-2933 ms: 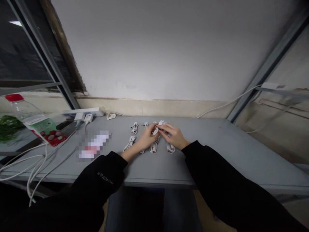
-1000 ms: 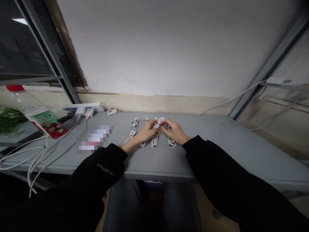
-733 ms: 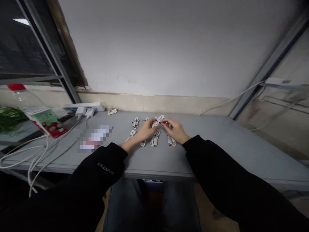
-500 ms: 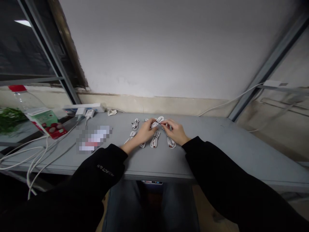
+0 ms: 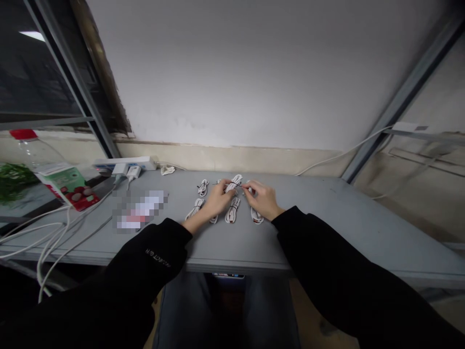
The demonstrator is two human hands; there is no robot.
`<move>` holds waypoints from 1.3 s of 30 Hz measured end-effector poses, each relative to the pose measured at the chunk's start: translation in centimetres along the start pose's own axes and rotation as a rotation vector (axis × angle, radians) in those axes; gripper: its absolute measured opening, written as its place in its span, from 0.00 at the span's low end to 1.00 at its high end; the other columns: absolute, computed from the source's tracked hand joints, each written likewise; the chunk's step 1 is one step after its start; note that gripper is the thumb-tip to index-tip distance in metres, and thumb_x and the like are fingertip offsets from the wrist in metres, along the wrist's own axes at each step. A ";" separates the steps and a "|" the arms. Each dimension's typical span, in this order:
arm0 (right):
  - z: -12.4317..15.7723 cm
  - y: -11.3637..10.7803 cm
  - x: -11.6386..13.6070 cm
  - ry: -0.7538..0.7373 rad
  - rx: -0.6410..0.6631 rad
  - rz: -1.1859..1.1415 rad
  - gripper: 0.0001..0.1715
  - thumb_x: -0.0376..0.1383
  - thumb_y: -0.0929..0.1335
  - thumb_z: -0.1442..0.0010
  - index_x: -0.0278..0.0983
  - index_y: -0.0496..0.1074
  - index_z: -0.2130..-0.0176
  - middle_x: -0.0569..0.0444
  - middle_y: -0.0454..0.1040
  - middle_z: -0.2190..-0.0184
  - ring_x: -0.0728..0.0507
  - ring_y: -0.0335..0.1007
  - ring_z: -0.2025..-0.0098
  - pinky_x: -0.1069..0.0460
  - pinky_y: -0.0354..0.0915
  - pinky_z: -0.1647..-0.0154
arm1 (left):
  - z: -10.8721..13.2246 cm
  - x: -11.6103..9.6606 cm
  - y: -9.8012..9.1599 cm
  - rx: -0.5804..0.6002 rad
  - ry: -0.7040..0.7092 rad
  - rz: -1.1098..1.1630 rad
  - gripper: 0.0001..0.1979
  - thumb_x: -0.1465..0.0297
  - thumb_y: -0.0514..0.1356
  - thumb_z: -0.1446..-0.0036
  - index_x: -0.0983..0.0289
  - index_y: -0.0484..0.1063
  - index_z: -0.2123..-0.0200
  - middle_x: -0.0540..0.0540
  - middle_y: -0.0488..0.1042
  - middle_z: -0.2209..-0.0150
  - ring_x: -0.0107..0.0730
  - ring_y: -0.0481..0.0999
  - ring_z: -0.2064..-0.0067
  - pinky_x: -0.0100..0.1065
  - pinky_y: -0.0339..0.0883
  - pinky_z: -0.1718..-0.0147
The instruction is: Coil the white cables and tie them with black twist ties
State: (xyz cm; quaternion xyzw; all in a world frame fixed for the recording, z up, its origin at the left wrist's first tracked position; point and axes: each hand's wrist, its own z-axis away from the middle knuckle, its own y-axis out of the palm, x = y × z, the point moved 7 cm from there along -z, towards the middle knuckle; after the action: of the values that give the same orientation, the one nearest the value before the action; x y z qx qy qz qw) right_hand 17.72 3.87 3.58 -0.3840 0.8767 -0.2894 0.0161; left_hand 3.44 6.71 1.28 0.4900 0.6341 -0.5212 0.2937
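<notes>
Both hands meet over a coiled white cable bundle (image 5: pixel 234 182) at the far middle of the grey table (image 5: pixel 327 228). My left hand (image 5: pixel 217 199) is closed on the bundle from the left. My right hand (image 5: pixel 259 198) pinches a thin dark tie at the bundle's right side. Several other tied white cable bundles lie in two rows around them, one (image 5: pixel 202 186) at the back left, one (image 5: pixel 195 207) at the front left, one (image 5: pixel 232 211) between my hands and one (image 5: pixel 255 217) under my right wrist.
A white power strip (image 5: pixel 125 164) with plugged chargers sits at the table's back left, with white cords (image 5: pixel 51 237) trailing off the left edge. A bottle with a red cap (image 5: pixel 39 162) lies on the left ledge. A blurred flat packet (image 5: pixel 140 211) lies left of the bundles.
My hands stay on the same bundle and have shifted only slightly; the fingers work at the dark tie. The view has drifted a little.
</notes>
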 end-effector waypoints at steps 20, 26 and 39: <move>0.4 2.4 -2.6 0.416 0.110 -0.623 0.14 0.45 0.71 0.46 0.37 0.74 0.66 0.51 0.77 0.66 0.47 0.68 0.70 0.49 0.66 0.65 | 0.4 -1.4 0.1 0.064 0.251 -0.097 0.10 0.72 0.57 0.43 0.65 0.67 0.57 0.50 0.71 0.71 0.29 0.67 0.70 0.32 0.58 0.68; 0.4 2.1 -2.7 0.341 0.082 -0.558 0.10 0.41 0.71 0.47 0.37 0.74 0.67 0.52 0.76 0.69 0.48 0.67 0.72 0.50 0.66 0.67 | 0.6 -1.8 0.2 0.088 0.215 -0.086 0.09 0.73 0.58 0.44 0.65 0.68 0.58 0.49 0.71 0.74 0.28 0.66 0.72 0.31 0.57 0.70; -0.4 -0.5 0.9 -0.186 0.118 -0.024 0.12 0.37 0.65 0.37 0.40 0.79 0.67 0.50 0.77 0.61 0.48 0.70 0.69 0.52 0.66 0.69 | 0.6 0.3 1.7 0.243 -0.307 0.570 0.02 0.73 0.58 0.46 0.65 0.69 0.71 0.55 0.73 0.72 0.25 0.67 0.74 0.28 0.63 0.74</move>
State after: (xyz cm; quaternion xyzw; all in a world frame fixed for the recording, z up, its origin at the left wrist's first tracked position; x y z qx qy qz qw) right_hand 17.30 3.16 4.32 -0.4179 0.8481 -0.3039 0.1168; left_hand 4.88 6.14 0.21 0.5947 0.3531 -0.5576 0.4591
